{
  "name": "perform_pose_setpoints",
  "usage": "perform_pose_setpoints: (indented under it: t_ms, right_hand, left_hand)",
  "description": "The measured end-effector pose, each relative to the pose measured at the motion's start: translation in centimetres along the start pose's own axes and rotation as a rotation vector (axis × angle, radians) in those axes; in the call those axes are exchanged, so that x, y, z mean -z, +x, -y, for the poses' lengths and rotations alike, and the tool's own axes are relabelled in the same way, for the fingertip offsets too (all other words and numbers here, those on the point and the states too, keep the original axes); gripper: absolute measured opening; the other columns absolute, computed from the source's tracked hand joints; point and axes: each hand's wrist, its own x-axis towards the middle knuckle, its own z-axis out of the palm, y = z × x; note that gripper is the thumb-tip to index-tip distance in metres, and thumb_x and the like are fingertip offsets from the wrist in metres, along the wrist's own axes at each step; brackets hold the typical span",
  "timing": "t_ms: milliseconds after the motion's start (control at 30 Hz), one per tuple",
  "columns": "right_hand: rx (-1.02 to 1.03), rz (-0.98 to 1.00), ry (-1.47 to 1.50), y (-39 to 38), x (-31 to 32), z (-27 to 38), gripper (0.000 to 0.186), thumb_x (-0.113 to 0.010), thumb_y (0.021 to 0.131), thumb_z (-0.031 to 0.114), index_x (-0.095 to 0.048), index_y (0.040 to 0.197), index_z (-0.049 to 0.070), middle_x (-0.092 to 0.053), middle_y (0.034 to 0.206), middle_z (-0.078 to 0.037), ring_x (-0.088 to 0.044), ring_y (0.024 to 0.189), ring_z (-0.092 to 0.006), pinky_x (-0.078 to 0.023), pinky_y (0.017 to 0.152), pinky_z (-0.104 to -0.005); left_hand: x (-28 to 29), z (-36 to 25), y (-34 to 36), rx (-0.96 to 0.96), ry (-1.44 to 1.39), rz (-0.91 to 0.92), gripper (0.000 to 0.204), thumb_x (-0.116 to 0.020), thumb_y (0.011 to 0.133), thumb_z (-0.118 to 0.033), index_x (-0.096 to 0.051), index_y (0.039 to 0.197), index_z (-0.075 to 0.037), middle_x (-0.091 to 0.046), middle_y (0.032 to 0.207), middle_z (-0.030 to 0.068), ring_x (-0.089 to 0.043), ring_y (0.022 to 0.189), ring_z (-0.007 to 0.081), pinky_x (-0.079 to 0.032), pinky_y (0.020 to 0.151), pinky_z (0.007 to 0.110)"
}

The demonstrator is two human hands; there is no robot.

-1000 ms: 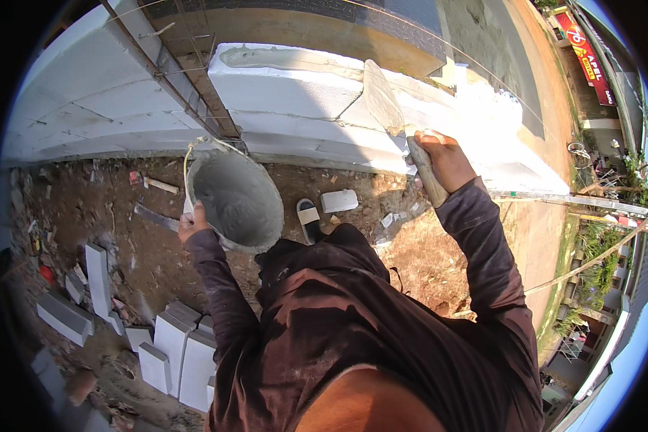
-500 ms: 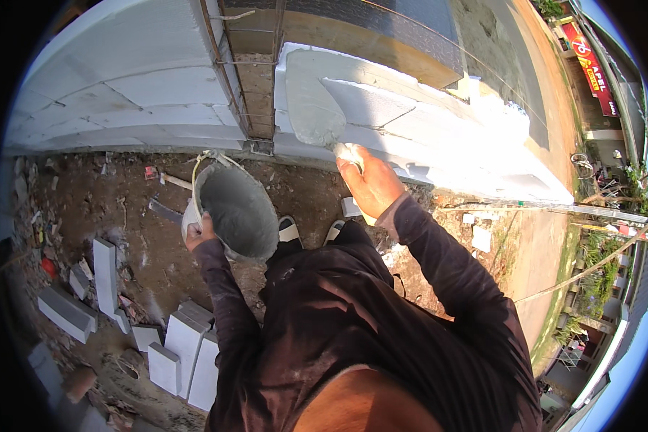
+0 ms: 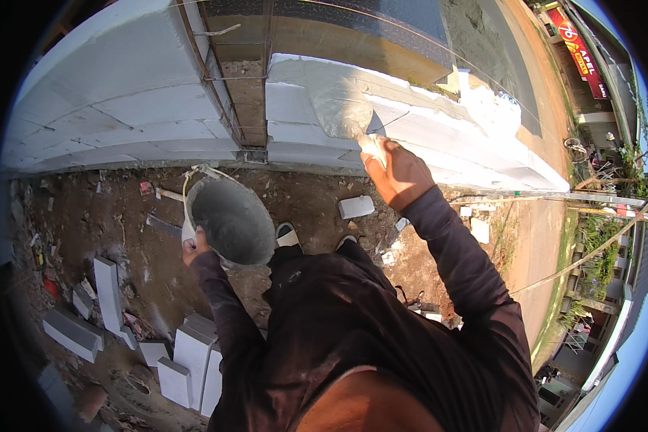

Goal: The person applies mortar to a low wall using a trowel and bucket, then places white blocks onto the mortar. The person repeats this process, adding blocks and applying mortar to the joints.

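My left hand grips the rim of a round bucket that hangs low at my left side with wet grey mortar inside. My right hand is wrapped round the handle of a mortar-smeared trowel, its broad blade held over the upper part of a low white block wall, close to that wall's left end. A band of grey mortar runs along the top course; whether the blade touches it I cannot tell.
A taller block wall stands left, beside upright rebar. A taut string crosses above. Dirt ground holds loose blocks, a wooden-handled tool and rubble around my feet. A road, bamboo pole and banner lie right.
The trowel has moved left along the wall toward its end, then slightly back right in the last half second. My view has shifted, and the bucket remains in my left hand.
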Motion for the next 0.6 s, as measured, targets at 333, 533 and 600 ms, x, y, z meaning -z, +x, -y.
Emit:
perform_pose_setpoints:
  t_ms: [333,533,600]
  right_hand:
    - [-0.575,-0.211,0.155,-9.5,1.3,-15.0,0.040,-0.050,0.086,0.034,-0.057,0.097,-0.004,-0.060,0.079,-0.026,-0.058,0.075,-0.0410,-0.046,0.065,-0.0432]
    - [-0.719,-0.496,0.782,-10.2,3.1,-19.4,0.029,-0.054,0.086,0.028,-0.056,0.088,-0.001,-0.052,0.061,-0.005,-0.048,0.046,-0.0110,-0.040,0.042,-0.0270]
    - [-0.747,-0.476,0.915,-9.5,3.8,-18.9,0.032,-0.054,0.085,0.028,-0.056,0.094,-0.003,-0.054,0.064,-0.006,-0.049,0.047,-0.0121,-0.041,0.042,-0.0274]
  left_hand:
    - [-2.0,-0.9,-0.7,-0.018,-0.013,0.085,0.041,-0.071,0.074,-0.027,-0.040,0.057,-0.006,-0.044,0.055,-0.0025,-0.033,0.051,0.0085,-0.030,0.046,0.027]
    - [-3.2,-1.5,-1.4,0.010,-0.051,0.148,0.041,-0.072,0.074,-0.027,-0.040,0.058,-0.006,-0.046,0.057,-0.0011,-0.035,0.052,0.0088,-0.033,0.048,0.026]
    - [-3.4,-2.0,-1.9,-0.011,-0.028,0.183,0.041,-0.072,0.074,-0.027,-0.040,0.058,-0.007,-0.046,0.057,-0.0009,-0.035,0.052,0.0087,-0.033,0.048,0.026]
